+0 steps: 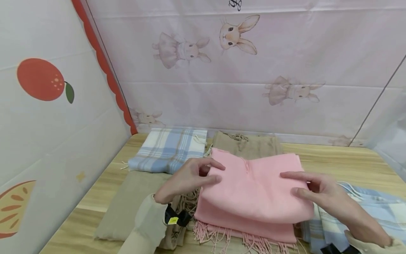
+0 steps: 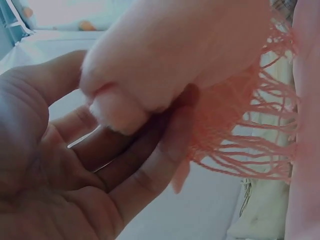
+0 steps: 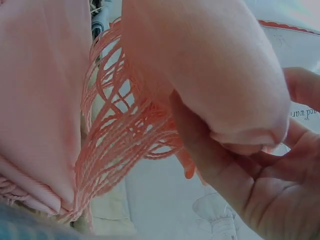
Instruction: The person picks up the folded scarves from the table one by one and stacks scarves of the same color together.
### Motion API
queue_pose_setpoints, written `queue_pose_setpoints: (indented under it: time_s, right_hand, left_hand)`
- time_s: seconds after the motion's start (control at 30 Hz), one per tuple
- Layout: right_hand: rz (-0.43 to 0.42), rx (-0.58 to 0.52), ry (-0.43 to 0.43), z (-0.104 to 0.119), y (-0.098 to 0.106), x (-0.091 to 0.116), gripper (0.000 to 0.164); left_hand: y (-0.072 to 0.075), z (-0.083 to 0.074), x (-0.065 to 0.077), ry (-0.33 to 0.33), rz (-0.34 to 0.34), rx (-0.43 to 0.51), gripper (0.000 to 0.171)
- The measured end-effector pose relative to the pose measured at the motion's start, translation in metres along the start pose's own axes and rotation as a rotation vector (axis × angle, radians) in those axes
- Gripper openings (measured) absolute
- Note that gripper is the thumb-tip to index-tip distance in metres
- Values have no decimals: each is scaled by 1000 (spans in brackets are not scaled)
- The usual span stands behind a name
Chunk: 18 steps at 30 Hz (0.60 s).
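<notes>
Clearly, the far left is taken up by a white wall sheet (image 1: 104,31) printed with a red fruit (image 1: 41,79) and, nearer, a fruit slice (image 1: 16,208). To its right begins the wood-grained bench (image 1: 71,227). On its left side lies a folded khaki cloth (image 1: 127,201), with a blue-and-white plaid cloth (image 1: 169,150) just beyond it on the far side.

Next comes the left hand (image 1: 190,174), reaching in over the khaki cloth from a pale sleeve (image 1: 147,218) with a black strap (image 1: 180,216) at the wrist. Its thumb and fingers are clamped on the left edge of a folded pink cloth (image 1: 253,190).

The pink cloth sits right of the middle, between both hands, its upper fold bulging above a lower pink layer; whether the two are one piece I cannot tell. Pink fringe (image 1: 228,234) trails along the near edge. Behind, at the far side, lies a tan cloth (image 1: 263,144), partly covered by the pink one.

Farther right, the right hand (image 1: 323,192) likewise pinches the pink cloth's right edge between thumb and fingers. Under and beside that forearm, at the near right, lies another blue-and-white plaid cloth (image 1: 380,203).
</notes>
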State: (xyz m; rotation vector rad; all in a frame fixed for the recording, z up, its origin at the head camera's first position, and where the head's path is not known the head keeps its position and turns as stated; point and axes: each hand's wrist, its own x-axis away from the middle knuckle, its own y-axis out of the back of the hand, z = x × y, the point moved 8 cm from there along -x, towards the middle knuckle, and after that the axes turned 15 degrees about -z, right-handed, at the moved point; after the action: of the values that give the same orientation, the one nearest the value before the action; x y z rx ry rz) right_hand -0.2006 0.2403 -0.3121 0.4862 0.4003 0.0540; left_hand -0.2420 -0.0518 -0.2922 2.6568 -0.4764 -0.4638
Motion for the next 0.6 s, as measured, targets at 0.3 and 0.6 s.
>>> queue_pose_setpoints:
  time_s: [0.3,0.6]
  right_hand:
    - [33,4,0,-2,-7,0,35]
    - [204,-97,56,-7,-22,0,34]
  left_hand:
    - [-1,5,2,35,75,-62,28]
    - [-6,16,3,31,186,-66,28]
